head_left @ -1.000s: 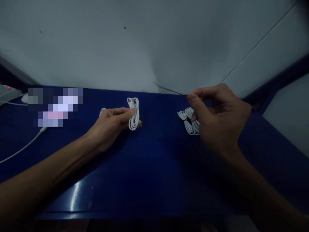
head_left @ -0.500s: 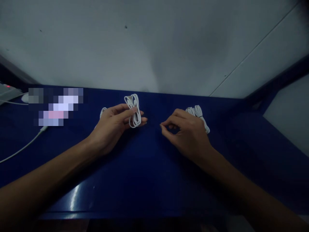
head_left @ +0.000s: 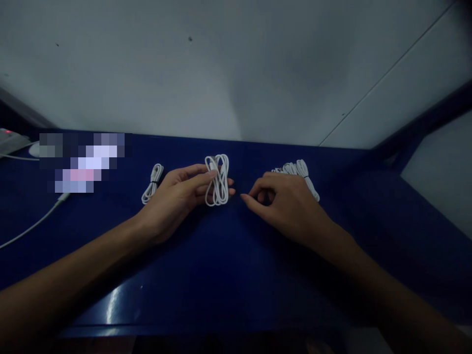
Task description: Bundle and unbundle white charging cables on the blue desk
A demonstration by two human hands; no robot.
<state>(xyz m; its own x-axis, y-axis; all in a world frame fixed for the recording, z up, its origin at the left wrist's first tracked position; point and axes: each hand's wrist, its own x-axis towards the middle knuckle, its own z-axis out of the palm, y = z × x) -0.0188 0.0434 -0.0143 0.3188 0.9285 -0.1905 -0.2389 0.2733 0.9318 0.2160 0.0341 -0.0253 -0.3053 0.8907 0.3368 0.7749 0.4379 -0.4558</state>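
A coiled white cable (head_left: 220, 182) is gripped between the thumb and fingers of my left hand (head_left: 173, 199), above the middle of the blue table (head_left: 206, 285). Just right of it, my right hand (head_left: 291, 204) has thumb and forefinger pressed together; whatever they pinch, if anything, is too small or dark to make out. Left of my left hand lies another white cable bundle (head_left: 157, 173), tied with a black band. Beyond my right hand are more white cable bundles (head_left: 302, 169), partly hidden by it, one with a dark tie.
On the left, a white cable (head_left: 35, 231) runs to a pixelated, bright object (head_left: 88, 162). A white device with a red light (head_left: 9, 135) sits at the far left edge. Behind the table rises a pale wall (head_left: 147, 73).
My left hand and its coiled cable have moved a little right and down, nearer my right hand. The tied bundle on the left shows more fully. My right hand has shifted slightly.
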